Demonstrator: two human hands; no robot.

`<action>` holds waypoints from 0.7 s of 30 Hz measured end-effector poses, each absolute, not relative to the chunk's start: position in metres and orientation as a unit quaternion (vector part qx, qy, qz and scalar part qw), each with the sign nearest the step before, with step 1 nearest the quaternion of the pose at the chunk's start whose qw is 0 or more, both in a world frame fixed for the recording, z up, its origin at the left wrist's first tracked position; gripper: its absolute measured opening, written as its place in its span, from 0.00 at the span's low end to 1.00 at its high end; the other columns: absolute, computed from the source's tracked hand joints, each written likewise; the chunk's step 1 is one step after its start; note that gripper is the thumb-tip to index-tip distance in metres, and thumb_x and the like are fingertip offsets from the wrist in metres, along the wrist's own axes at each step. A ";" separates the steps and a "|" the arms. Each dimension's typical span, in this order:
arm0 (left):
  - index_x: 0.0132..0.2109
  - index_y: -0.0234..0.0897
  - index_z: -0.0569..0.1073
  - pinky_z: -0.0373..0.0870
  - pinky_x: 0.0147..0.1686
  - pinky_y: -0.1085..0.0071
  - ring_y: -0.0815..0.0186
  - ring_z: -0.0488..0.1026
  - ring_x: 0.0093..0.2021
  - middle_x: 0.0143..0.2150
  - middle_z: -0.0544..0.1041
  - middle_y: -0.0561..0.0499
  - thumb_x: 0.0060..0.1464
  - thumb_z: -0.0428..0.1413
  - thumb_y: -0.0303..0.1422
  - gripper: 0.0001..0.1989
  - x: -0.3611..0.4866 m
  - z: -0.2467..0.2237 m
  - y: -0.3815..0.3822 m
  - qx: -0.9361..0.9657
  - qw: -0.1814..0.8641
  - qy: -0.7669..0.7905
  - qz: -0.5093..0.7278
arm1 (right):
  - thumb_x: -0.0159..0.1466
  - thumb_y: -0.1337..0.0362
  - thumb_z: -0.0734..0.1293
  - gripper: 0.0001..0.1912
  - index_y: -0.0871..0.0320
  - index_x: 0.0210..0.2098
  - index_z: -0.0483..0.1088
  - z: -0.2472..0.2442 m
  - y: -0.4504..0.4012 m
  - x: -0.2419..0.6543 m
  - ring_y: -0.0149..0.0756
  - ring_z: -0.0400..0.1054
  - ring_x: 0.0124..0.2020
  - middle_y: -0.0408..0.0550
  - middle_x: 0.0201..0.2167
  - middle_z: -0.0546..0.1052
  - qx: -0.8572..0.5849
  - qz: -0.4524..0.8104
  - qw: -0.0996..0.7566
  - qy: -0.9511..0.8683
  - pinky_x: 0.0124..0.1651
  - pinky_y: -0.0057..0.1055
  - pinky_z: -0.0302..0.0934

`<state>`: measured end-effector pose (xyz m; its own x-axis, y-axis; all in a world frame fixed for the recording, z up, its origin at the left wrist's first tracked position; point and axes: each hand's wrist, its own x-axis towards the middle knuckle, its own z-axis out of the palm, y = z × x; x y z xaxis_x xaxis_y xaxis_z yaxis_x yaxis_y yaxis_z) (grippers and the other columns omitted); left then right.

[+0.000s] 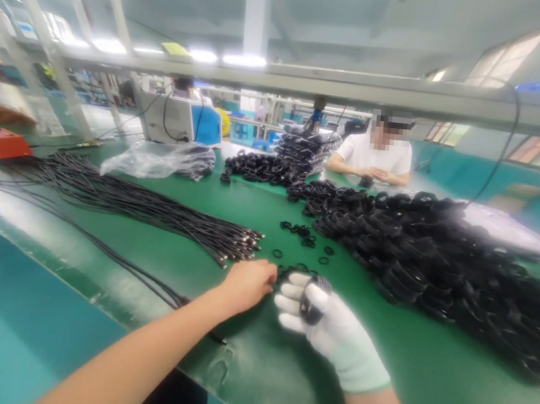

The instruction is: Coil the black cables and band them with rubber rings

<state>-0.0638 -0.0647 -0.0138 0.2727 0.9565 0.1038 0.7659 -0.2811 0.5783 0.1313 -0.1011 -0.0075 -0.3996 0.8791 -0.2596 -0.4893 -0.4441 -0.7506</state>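
Black coil (309,308) is sitting in the gloved right hand (324,320), thumb clamping it, fingers half-open — the bare left hand (250,282) is curling nearby, its grip unclear — while small rings (302,230) are lying beyond on the green desk (426,366).

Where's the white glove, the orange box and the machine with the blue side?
White glove (332,327): head view, middle of the hand.
Orange box (3,147): head view, its front.
Machine (207,125): head view, its blue side.
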 end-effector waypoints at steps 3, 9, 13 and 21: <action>0.30 0.39 0.71 0.62 0.39 0.69 0.61 0.70 0.37 0.33 0.72 0.52 0.45 0.57 0.29 0.02 -0.055 -0.025 -0.064 0.766 0.246 0.550 0.225 | 0.54 0.58 0.73 0.22 0.61 0.45 0.68 -0.007 -0.104 0.127 0.39 0.73 0.33 0.54 0.38 0.77 -0.339 0.773 0.439 -0.309 0.29 0.31 0.67; 0.33 0.36 0.66 0.64 0.29 0.74 0.68 0.68 0.28 0.27 0.68 0.53 0.57 0.45 0.36 0.10 -0.066 -0.011 -0.083 0.721 0.374 0.514 0.275 | 0.50 0.62 0.74 0.25 0.61 0.45 0.66 -0.005 -0.105 0.113 0.28 0.65 0.22 0.48 0.31 0.75 -0.402 0.680 0.499 -0.356 0.19 0.24 0.59; 0.32 0.34 0.64 0.62 0.26 0.76 0.73 0.64 0.23 0.25 0.66 0.55 0.55 0.48 0.39 0.12 -0.062 -0.011 -0.107 0.581 0.556 0.468 0.366 | 0.46 0.61 0.76 0.29 0.61 0.43 0.64 -0.008 -0.107 0.098 0.29 0.64 0.19 0.46 0.29 0.74 -0.412 0.647 0.498 -0.404 0.16 0.27 0.59; 0.30 0.34 0.66 0.59 0.24 0.77 0.73 0.63 0.24 0.24 0.66 0.56 0.54 0.53 0.36 0.09 -0.050 -0.016 -0.142 0.518 0.564 0.449 0.461 | 0.49 0.57 0.74 0.22 0.55 0.41 0.65 -0.028 -0.124 0.104 0.21 0.59 0.19 0.39 0.25 0.68 -0.256 0.826 0.412 -0.287 0.17 0.18 0.50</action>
<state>-0.0505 -0.1419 -0.0163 0.1711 0.9848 -0.0292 -0.0545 0.0391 0.9977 0.1042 -0.1236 -0.0281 -0.5290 0.8278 -0.1867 -0.5344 -0.4959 -0.6845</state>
